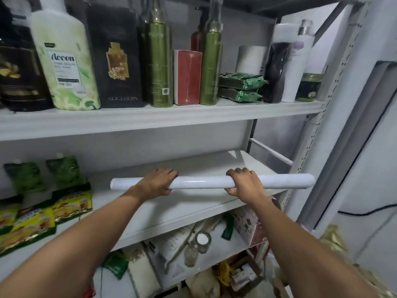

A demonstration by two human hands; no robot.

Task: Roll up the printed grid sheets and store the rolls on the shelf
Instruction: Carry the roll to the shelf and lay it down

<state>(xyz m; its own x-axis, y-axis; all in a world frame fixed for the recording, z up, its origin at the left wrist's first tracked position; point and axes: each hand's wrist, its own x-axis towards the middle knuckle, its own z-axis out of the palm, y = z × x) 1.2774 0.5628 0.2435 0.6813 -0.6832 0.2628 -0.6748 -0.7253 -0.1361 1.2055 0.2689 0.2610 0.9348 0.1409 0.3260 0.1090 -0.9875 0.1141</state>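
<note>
A long white paper roll (202,182) lies horizontally just above the middle shelf (189,203) of a white metal rack. My left hand (155,182) grips the roll left of its middle, fingers curled over the top and thumb underneath. My right hand (243,181) grips it right of the middle in the same way. Both ends of the roll stick out past my hands, and its right end reaches the rack's right post (305,160). No grid print shows on the roll's outer face. I cannot tell whether the roll touches the shelf board.
Green and yellow snack packets (43,203) fill the left part of the middle shelf. The upper shelf (150,119) holds bottles, dark boxes and green packets. Bags, a jar and boxes crowd the lower shelf (199,244). A white wall stands at the right.
</note>
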